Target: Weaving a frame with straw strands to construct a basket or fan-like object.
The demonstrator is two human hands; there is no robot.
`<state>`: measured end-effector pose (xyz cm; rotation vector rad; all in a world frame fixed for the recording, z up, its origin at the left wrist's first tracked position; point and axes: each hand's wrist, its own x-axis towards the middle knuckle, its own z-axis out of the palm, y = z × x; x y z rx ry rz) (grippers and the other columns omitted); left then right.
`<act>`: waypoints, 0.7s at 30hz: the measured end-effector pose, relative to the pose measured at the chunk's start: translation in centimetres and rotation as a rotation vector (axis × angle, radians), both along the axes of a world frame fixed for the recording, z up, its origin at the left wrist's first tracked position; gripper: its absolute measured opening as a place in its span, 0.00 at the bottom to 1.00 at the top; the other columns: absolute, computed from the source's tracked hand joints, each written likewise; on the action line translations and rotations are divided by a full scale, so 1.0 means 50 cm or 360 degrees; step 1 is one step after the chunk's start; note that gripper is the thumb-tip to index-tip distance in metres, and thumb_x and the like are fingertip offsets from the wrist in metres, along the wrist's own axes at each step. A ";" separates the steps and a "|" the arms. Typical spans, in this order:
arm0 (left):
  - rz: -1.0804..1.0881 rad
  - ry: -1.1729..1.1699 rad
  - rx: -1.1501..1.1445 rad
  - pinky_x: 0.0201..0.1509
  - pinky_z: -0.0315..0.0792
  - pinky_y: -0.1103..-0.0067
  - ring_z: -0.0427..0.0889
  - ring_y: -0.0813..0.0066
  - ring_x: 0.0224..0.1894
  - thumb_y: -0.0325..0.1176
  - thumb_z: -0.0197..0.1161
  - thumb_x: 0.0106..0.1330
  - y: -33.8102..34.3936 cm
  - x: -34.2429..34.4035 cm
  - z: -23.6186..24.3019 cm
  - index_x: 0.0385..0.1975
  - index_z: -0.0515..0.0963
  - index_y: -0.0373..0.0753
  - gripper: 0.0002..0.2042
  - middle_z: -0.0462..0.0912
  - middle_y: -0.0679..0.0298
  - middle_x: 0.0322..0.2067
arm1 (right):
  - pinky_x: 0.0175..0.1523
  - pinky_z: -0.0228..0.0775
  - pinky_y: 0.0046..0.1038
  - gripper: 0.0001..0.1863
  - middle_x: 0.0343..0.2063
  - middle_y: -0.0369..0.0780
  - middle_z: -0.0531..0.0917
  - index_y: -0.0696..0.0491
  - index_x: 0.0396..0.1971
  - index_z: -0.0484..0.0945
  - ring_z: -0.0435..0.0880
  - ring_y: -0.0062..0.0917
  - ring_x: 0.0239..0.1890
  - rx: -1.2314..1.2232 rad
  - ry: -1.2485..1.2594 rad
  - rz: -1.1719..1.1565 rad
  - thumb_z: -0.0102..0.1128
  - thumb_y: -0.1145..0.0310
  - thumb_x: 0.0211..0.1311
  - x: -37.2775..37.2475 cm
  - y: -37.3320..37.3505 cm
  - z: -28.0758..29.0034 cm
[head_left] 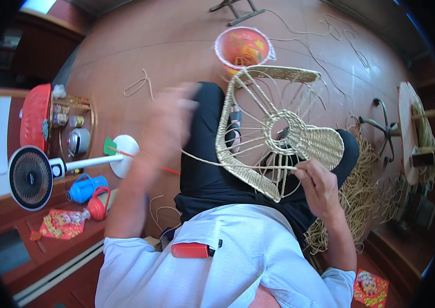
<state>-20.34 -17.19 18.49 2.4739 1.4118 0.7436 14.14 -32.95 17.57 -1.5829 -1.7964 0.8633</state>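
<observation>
Across my thighs lies a half-woven straw-rope piece [221,138], with a braided rim, a round ring, a densely woven fan-shaped part and bare spoke strands. My right hand [317,187] is closed at its near side, thumb and fingers pinching a pale straw cord [212,162]. From there the cord stretches left over the rim toward my left hand [168,120]. That hand is raised off the piece and smeared by motion, so its fingers and any grip on the cord cannot be made out.
A red bucket [245,49] stands beyond the piece. At my right lies a heap of loose straw cord [356,190], beside a wheeled stand [387,128]. To the left are a white fan [31,177], a blue flask [86,189] and a red jug [98,205].
</observation>
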 end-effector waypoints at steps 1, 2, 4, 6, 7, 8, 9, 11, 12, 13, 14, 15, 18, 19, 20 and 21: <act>-0.0337 -0.0197 -0.0117 0.59 0.78 0.58 0.84 0.47 0.54 0.32 0.57 0.77 -0.062 0.069 -0.002 0.56 0.84 0.39 0.14 0.84 0.46 0.54 | 0.38 0.78 0.35 0.07 0.34 0.47 0.85 0.59 0.43 0.84 0.88 0.42 0.33 0.0031 -0.0046 0.0087 0.66 0.70 0.75 -0.021 0.007 0.013; -0.0716 -0.0090 -0.0442 0.66 0.75 0.57 0.81 0.45 0.63 0.30 0.60 0.75 -0.105 0.121 0.012 0.54 0.85 0.37 0.13 0.81 0.44 0.61 | 0.38 0.79 0.36 0.06 0.35 0.47 0.85 0.59 0.43 0.84 0.87 0.43 0.34 0.0016 -0.0034 0.0144 0.65 0.72 0.74 -0.036 0.011 0.010; -0.0939 -0.0704 -0.0737 0.70 0.75 0.58 0.80 0.44 0.65 0.33 0.59 0.77 -0.191 0.230 -0.035 0.47 0.84 0.35 0.10 0.77 0.42 0.66 | 0.39 0.79 0.37 0.06 0.35 0.47 0.85 0.59 0.44 0.83 0.87 0.44 0.34 0.0202 0.0023 0.0191 0.64 0.74 0.70 -0.045 0.012 -0.020; -0.0668 -0.0901 -0.1169 0.62 0.81 0.61 0.86 0.46 0.57 0.36 0.58 0.79 -0.198 0.240 -0.032 0.46 0.83 0.38 0.10 0.77 0.45 0.66 | 0.39 0.79 0.37 0.07 0.35 0.46 0.85 0.58 0.45 0.83 0.87 0.43 0.34 0.0169 0.0017 0.0209 0.64 0.76 0.69 -0.038 0.013 -0.014; -0.0705 -0.0675 -0.0967 0.53 0.82 0.61 0.88 0.48 0.49 0.41 0.59 0.80 -0.187 0.231 -0.039 0.49 0.83 0.39 0.12 0.82 0.47 0.53 | 0.39 0.78 0.36 0.06 0.35 0.46 0.85 0.58 0.44 0.83 0.87 0.42 0.34 0.0145 -0.0061 0.0200 0.64 0.76 0.70 -0.032 0.011 -0.009; -0.0738 -0.0446 -0.0768 0.45 0.83 0.61 0.91 0.51 0.42 0.45 0.61 0.80 -0.178 0.223 -0.049 0.51 0.82 0.40 0.15 0.87 0.49 0.40 | 0.39 0.78 0.35 0.05 0.35 0.46 0.85 0.59 0.43 0.83 0.87 0.41 0.33 0.0120 -0.0137 0.0187 0.63 0.77 0.71 -0.026 0.009 -0.007; -0.0701 -0.0487 -0.0654 0.38 0.82 0.61 0.90 0.54 0.34 0.46 0.62 0.79 -0.173 0.207 -0.067 0.46 0.82 0.43 0.13 0.87 0.56 0.31 | 0.39 0.78 0.35 0.05 0.35 0.46 0.85 0.59 0.43 0.83 0.87 0.41 0.33 0.0122 -0.0141 0.0196 0.63 0.77 0.71 -0.017 0.011 -0.007; -0.0658 -0.0348 -0.0697 0.37 0.82 0.62 0.90 0.55 0.35 0.45 0.62 0.78 -0.154 0.168 -0.069 0.44 0.83 0.44 0.12 0.86 0.57 0.30 | 0.39 0.77 0.33 0.02 0.35 0.45 0.85 0.59 0.41 0.83 0.85 0.36 0.32 0.0076 -0.0133 0.0123 0.62 0.78 0.74 0.010 0.006 -0.008; -0.0616 -0.0202 -0.0731 0.37 0.83 0.62 0.90 0.56 0.36 0.44 0.62 0.78 -0.142 0.146 -0.071 0.43 0.84 0.45 0.11 0.84 0.58 0.30 | 0.39 0.77 0.33 0.02 0.35 0.45 0.85 0.59 0.41 0.83 0.85 0.36 0.32 0.0070 -0.0135 0.0121 0.62 0.78 0.74 0.023 0.005 -0.011; -0.0531 -0.0216 -0.0627 0.36 0.82 0.62 0.89 0.54 0.35 0.42 0.61 0.78 -0.130 0.124 -0.073 0.42 0.84 0.44 0.10 0.84 0.56 0.30 | 0.40 0.76 0.31 0.03 0.34 0.43 0.85 0.60 0.40 0.83 0.85 0.32 0.32 0.0102 -0.0146 0.0020 0.61 0.77 0.76 0.038 0.002 -0.015; -0.0445 -0.0228 -0.0521 0.36 0.81 0.62 0.88 0.51 0.34 0.41 0.60 0.79 -0.115 0.105 -0.078 0.41 0.84 0.43 0.10 0.84 0.53 0.29 | 0.41 0.75 0.30 0.05 0.34 0.42 0.85 0.60 0.40 0.83 0.84 0.29 0.33 0.0136 -0.0157 -0.0081 0.60 0.76 0.78 0.056 0.000 -0.021; -0.0288 -0.0524 -0.0381 0.34 0.80 0.65 0.87 0.56 0.30 0.41 0.59 0.80 -0.090 0.089 -0.090 0.40 0.83 0.42 0.11 0.84 0.56 0.27 | 0.45 0.74 0.28 0.08 0.35 0.40 0.84 0.61 0.40 0.82 0.83 0.24 0.37 -0.0006 -0.0112 -0.0287 0.59 0.72 0.81 0.084 -0.003 -0.035; 0.0315 -0.1243 -0.0986 0.31 0.74 0.76 0.80 0.78 0.25 0.42 0.56 0.85 -0.018 0.036 -0.105 0.37 0.81 0.37 0.16 0.81 0.66 0.24 | 0.53 0.75 0.29 0.11 0.43 0.41 0.85 0.59 0.48 0.83 0.83 0.28 0.45 0.0164 -0.0362 -0.0688 0.57 0.66 0.83 0.152 0.005 -0.067; 0.0340 -0.1369 -0.0981 0.31 0.71 0.82 0.75 0.90 0.28 0.45 0.56 0.86 -0.006 0.047 -0.108 0.36 0.80 0.36 0.19 0.79 0.72 0.26 | 0.53 0.75 0.29 0.11 0.43 0.41 0.85 0.59 0.48 0.83 0.83 0.28 0.45 0.0178 -0.0357 -0.0685 0.57 0.66 0.83 0.154 0.011 -0.075; 0.0338 -0.1508 -0.0952 0.33 0.74 0.76 0.80 0.78 0.26 0.42 0.57 0.84 0.008 0.074 -0.112 0.37 0.80 0.35 0.17 0.82 0.65 0.26 | 0.56 0.75 0.33 0.13 0.47 0.43 0.84 0.57 0.53 0.83 0.84 0.32 0.49 0.0271 -0.0506 -0.0706 0.56 0.64 0.84 0.153 0.021 -0.080; 0.0276 -0.1365 -0.0733 0.36 0.76 0.72 0.82 0.69 0.28 0.41 0.58 0.83 0.028 0.097 -0.129 0.38 0.81 0.35 0.15 0.84 0.60 0.28 | 0.60 0.75 0.36 0.15 0.52 0.44 0.84 0.56 0.58 0.82 0.84 0.36 0.54 0.0358 -0.0654 -0.0728 0.55 0.62 0.84 0.149 0.031 -0.085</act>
